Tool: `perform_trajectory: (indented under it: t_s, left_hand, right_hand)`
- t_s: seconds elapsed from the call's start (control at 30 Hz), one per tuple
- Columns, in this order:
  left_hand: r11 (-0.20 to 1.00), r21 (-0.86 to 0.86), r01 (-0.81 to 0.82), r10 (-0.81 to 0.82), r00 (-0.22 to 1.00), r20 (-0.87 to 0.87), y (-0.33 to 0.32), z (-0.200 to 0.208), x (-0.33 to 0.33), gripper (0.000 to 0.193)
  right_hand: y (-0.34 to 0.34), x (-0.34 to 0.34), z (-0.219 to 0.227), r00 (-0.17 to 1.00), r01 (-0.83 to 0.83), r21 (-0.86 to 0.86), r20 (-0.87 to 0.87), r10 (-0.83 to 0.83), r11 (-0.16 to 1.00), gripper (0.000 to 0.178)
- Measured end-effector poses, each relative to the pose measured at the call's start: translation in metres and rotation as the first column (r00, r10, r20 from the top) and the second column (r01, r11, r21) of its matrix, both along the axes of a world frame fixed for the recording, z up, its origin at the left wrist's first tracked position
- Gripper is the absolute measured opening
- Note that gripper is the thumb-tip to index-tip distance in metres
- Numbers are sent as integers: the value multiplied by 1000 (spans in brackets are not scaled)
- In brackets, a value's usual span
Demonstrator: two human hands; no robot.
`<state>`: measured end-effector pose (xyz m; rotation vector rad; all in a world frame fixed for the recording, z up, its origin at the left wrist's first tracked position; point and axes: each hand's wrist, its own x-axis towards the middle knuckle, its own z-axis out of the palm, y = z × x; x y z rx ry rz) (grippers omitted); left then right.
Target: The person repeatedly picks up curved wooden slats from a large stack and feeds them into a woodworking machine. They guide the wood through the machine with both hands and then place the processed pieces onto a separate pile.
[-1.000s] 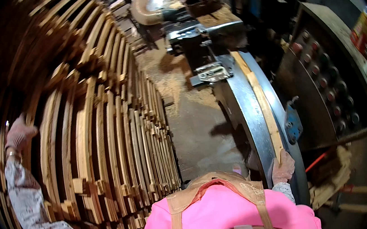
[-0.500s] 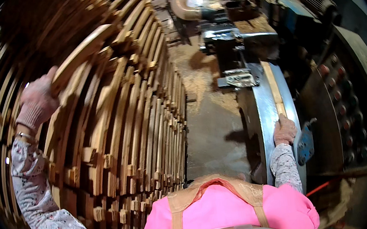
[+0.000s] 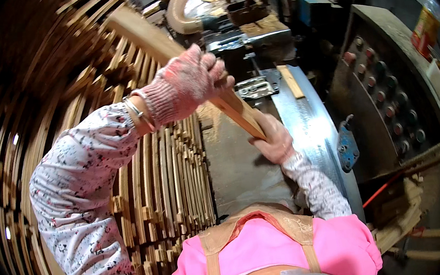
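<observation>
A long wooden board slants across in front of me, between the stacked wood and the machine. My left hand, in a pinkish knitted glove, is wrapped round its middle. At the near lower end, my right hand closes on the same board, thumb on one side. A shorter wooden strip lies on the shiny metal machine bed, to the right of the board and touched by neither hand.
Tall stacks of wooden pieces fill the left side. Ahead stands a woodworking machine with a ribbed hose and a metal guide block. On the right are a button panel, a blue metal bracket and a plastic bottle.
My left hand has brought the board rightward from the stacks. My right hand has left the strip on the machine bed, moved left and taken hold of the board's near end.
</observation>
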<state>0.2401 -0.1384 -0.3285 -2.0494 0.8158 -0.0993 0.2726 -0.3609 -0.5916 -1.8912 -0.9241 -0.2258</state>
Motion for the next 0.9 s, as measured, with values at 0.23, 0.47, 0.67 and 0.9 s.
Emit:
perform_trajectory:
  t_s: [0.23,0.47,0.67,0.9]
  left_hand:
    - [904,-230,-361,416,867,275,48,84,22,74]
    - [749,-334,-572,662,665,345,175,158,-60,65]
    - [467,-502,-728,883,414,222,201,151,-93,66]
    - [291,-504,-813,956,269,118,258,138,-166,68]
  right_hand:
    - [-200,-151,-124,649,676,-494,47,-759,547,67]
    - [-181,-49,-140,535,735,-620,281,-797,275,69]
    - [-130,135,-154,494,774,-547,203,-846,320,65]
    - [-130,53,-153,590,671,-626,125,-798,398,61]
